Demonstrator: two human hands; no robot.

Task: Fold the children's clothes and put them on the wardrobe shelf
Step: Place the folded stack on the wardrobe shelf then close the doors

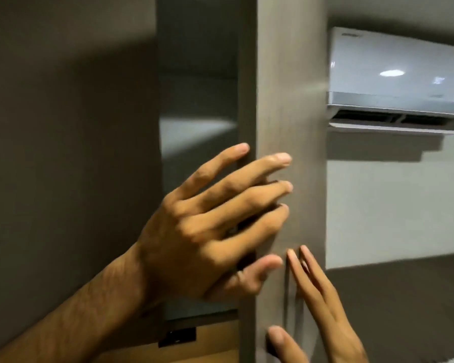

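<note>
A grey wood-grain wardrobe door [291,100] stands in the middle, narrowly ajar, with a dark gap to its left. Through the gap I see a pale inner shelf [197,132] with nothing visible on it. My left hand [210,226] is spread with fingers apart, its fingertips against the door's left edge. My right hand [317,305] lies flat on the door face lower down, fingers straight and pointing up. Neither hand holds anything. No clothes are in view.
Another grey wardrobe panel [68,153] fills the left side. A white wall air conditioner [399,82] hangs at the upper right on a pale wall. A light wooden surface with a dark fitting [177,336] shows at the bottom of the gap.
</note>
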